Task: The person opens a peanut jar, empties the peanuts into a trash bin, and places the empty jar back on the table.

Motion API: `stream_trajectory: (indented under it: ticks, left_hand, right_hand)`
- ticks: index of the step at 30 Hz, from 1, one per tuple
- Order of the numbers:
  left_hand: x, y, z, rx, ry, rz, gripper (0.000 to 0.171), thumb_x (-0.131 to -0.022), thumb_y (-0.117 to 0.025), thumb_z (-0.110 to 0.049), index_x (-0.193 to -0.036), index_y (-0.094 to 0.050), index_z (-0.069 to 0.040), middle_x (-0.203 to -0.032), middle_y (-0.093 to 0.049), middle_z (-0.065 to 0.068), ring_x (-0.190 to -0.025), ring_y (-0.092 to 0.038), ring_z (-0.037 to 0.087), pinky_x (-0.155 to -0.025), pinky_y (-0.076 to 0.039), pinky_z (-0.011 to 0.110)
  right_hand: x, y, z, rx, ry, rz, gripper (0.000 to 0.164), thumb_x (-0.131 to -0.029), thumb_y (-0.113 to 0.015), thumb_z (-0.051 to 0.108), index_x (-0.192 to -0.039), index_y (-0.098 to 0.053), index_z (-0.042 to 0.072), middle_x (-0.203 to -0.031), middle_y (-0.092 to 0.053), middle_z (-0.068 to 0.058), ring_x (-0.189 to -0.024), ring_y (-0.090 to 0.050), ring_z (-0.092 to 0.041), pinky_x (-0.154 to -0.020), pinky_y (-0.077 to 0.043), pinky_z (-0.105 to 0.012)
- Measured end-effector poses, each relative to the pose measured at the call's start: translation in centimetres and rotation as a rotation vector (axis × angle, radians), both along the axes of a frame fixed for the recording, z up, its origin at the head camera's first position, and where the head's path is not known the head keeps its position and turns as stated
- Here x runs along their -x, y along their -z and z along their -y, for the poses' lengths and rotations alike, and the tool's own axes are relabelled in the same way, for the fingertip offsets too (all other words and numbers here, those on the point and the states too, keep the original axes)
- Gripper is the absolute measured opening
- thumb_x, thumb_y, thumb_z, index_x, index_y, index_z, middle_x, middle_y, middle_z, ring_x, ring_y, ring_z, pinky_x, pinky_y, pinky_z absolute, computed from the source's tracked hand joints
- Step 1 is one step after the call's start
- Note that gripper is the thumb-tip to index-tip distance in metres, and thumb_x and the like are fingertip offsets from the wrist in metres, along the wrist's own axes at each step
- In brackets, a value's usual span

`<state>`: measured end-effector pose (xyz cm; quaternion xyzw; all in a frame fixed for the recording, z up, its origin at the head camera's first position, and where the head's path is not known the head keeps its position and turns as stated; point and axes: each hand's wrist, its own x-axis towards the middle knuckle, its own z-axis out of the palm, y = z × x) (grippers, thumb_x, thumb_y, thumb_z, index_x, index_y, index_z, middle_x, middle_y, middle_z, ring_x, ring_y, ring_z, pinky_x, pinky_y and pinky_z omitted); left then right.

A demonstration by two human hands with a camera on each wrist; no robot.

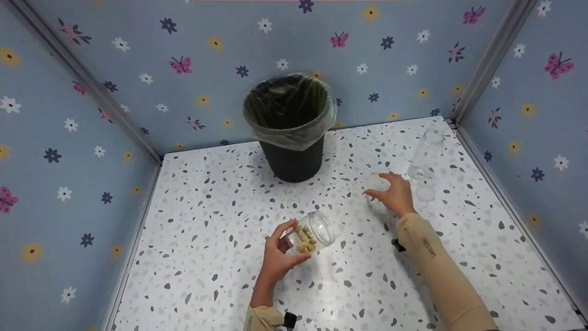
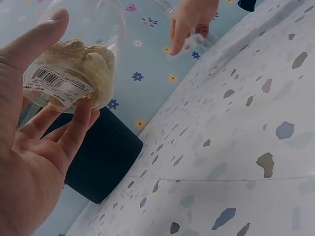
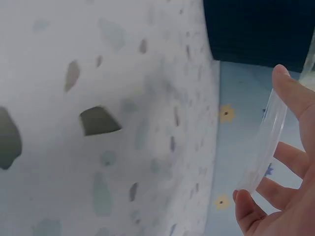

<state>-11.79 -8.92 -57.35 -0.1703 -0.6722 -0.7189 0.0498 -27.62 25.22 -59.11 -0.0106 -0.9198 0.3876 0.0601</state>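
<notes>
My left hand (image 1: 278, 257) grips a clear plastic jar (image 1: 321, 230) around its lower end, thumb on one side and fingers on the other. The jar is tilted, its uncovered mouth to the right. Small pale yellow-brown pieces, perhaps nuts (image 1: 305, 239), lie at its bottom end. A white barcode label (image 2: 58, 84) on the jar shows in the left wrist view. Farther right, my right hand (image 1: 396, 195) pinches a clear round lid (image 3: 268, 135) by its edge, held apart from the jar.
A black bin (image 1: 294, 161) with a clear liner stands against the back wall. To the right is a tall clear jar (image 1: 425, 156), with another clear round lid (image 1: 426, 191) in front of it. Patterned panels (image 1: 69, 151) bound the speckled table (image 1: 193, 220).
</notes>
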Motion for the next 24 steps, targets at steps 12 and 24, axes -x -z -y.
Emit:
stream_trajectory:
  ticks: [12, 24]
  left_hand:
    - [-0.2, 0.4, 0.1, 0.018, 0.006, -0.01, 0.078, -0.068, -0.08, 0.015, -0.137, -0.044, 0.01, -0.137, -0.041, 0.032, -0.116, -0.054, 0.04, -0.091, -0.051, 0.032]
    - [0.3, 2.9, 0.3, 0.031, -0.017, 0.033, 0.081, -0.069, -0.086, 0.003, -0.14, -0.046, 0.0, -0.14, -0.043, 0.024, -0.121, -0.053, 0.032, -0.096, -0.049, 0.037]
  right_hand:
    - [1.3, 2.9, -1.4, -0.11, 0.033, 0.063, 0.073, -0.07, -0.087, 0.038, -0.127, -0.061, -0.001, -0.129, -0.055, -0.023, -0.118, -0.046, -0.044, -0.105, -0.033, -0.053]
    - [1.3, 4.0, -1.3, -0.186, 0.075, 0.142, 0.089, -0.067, -0.087, 0.042, -0.137, -0.05, 0.003, -0.134, -0.048, -0.024, -0.112, -0.044, -0.044, -0.093, -0.041, -0.056]
